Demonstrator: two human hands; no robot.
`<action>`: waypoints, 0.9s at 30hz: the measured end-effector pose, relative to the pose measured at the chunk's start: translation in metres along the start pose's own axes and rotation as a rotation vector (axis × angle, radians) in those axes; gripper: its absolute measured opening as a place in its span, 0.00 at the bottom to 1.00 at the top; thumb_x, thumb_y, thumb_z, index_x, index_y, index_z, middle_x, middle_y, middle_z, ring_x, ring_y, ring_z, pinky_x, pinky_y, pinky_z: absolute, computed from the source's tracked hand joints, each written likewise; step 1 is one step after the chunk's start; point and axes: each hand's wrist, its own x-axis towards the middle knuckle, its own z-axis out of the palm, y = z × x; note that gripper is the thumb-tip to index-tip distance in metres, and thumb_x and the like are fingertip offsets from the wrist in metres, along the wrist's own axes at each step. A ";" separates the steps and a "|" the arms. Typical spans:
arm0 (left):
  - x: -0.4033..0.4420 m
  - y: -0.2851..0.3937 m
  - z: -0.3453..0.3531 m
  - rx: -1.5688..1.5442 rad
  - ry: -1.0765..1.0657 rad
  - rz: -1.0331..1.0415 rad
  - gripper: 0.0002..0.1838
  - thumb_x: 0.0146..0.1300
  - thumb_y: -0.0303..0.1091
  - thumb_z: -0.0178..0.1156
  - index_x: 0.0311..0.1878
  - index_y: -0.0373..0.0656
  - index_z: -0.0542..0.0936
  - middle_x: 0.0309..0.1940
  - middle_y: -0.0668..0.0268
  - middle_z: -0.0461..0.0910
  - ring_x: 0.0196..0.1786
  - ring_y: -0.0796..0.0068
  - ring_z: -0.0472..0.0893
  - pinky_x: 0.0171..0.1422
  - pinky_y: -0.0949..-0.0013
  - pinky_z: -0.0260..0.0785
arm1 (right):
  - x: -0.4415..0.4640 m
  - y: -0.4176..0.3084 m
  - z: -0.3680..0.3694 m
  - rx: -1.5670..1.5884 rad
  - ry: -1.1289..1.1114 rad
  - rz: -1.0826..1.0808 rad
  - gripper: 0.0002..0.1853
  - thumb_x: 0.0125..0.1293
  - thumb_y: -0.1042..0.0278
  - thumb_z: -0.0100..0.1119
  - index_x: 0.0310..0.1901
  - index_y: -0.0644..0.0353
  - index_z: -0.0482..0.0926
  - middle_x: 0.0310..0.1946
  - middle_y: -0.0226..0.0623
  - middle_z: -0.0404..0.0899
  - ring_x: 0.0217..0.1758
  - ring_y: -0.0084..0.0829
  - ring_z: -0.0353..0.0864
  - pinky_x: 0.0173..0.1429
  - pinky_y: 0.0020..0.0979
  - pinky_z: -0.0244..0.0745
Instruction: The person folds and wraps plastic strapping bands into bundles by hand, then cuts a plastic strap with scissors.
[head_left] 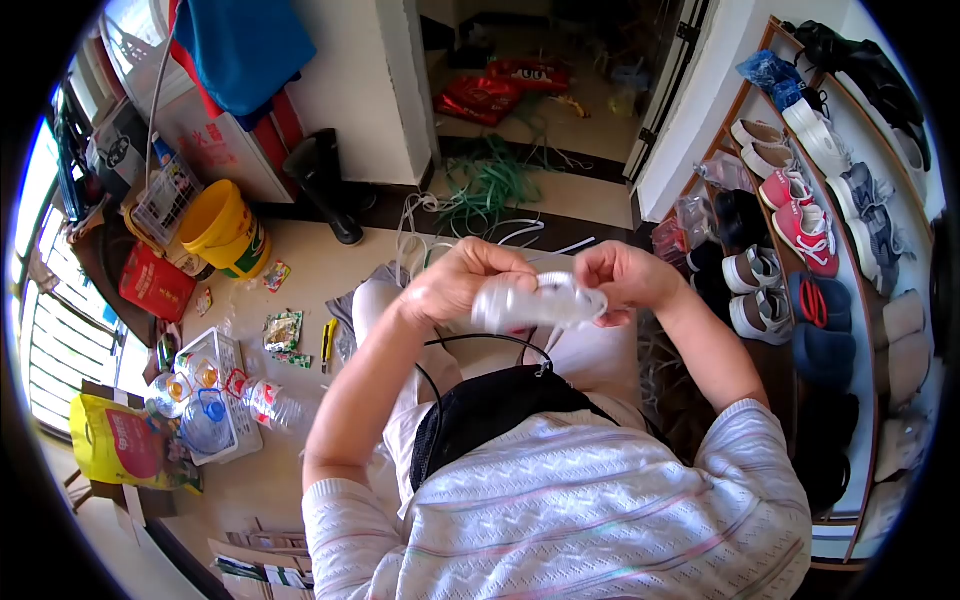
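Between my two hands, above my lap, is a whitish, partly see-through object [535,303], blurred, with a looped white edge along its top and right side. My left hand [465,280] grips its left end with bent fingers. At its right end, the fingers of my right hand [625,280] pinch the looped edge. What exactly the object is cannot be made out. A white strip [572,246] sticks out behind it, close to my right hand. A black bag [500,405] with a cord lies at my waist.
Green strips [490,185] lie tangled on the floor ahead. To the left are a yellow bucket [228,232], a white basket [243,410] with plastic bottles, and a yellow cutter [328,345]. A shoe rack [850,270] stands close on the right.
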 end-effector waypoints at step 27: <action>0.019 -0.063 0.046 0.246 0.682 0.322 0.22 0.69 0.50 0.45 0.45 0.37 0.74 0.31 0.69 0.75 0.29 0.83 0.73 0.30 0.79 0.64 | 0.050 0.056 0.035 -0.531 0.983 -0.452 0.09 0.63 0.71 0.56 0.34 0.64 0.67 0.20 0.35 0.77 0.17 0.20 0.74 0.18 0.22 0.64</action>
